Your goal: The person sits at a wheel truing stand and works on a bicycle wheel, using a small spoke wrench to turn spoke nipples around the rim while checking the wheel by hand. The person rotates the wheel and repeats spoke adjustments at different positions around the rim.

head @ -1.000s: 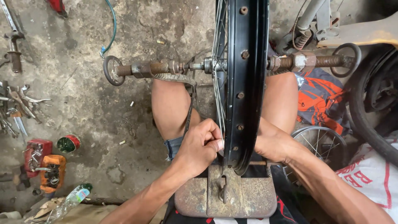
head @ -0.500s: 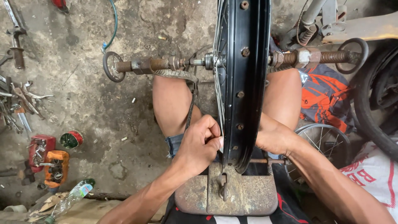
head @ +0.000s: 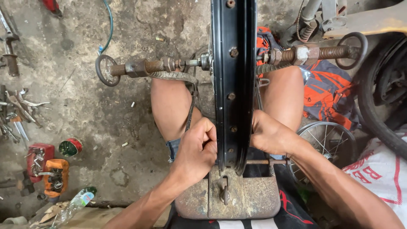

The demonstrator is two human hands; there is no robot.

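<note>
A black spoked wheel rim (head: 233, 80) stands upright on edge between my knees, mounted on a rusty threaded axle (head: 144, 67) of a truing stand. My left hand (head: 196, 150) is curled against the rim's left side near its bottom, fingers pinched at the spokes; what it grips is hidden. My right hand (head: 271, 136) presses against the rim's right side, fingers hidden behind it. Below the rim sits the stand's rusty metal base plate (head: 250, 199).
Wrenches and loose tools (head: 17, 114) lie on the concrete floor at left, with a red box (head: 38, 157), an orange box (head: 55, 176), a small can (head: 70, 147) and a plastic bottle (head: 74, 203). A smaller spoked wheel (head: 326, 142) and black tyre (head: 381, 106) lie at right.
The view has shifted slightly; both hands stay on the rim's lower part with little visible movement.
</note>
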